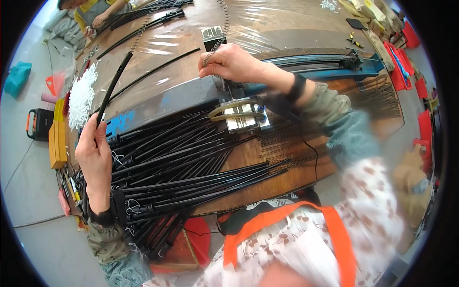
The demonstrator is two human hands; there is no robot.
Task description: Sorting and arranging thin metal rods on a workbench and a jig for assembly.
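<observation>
Left hand [94, 152] closed round black tube [113, 86], tilted at table's [244, 160] left side; right hand [236, 63] pinches coil spring [227, 19]. Step, probably: pairing spring with tube; next move calls for steady tube, unsnagged coils.

The left hand [94, 152] grips a slim black tube [114, 85], tilted up near the table's [296, 184] left edge; a spring [139, 36] runs up from its upper end. The right hand [234, 63] pinches a coiled wire [209, 58] above a small white device [242, 125] with a looped hose [221, 115]. Black rods [177, 165] lie heaped along the near edge, loose springs [380, 95] toward the right edge, and white bits [82, 99] at the left edge. Another person [93, 13] works at the far left corner.
</observation>
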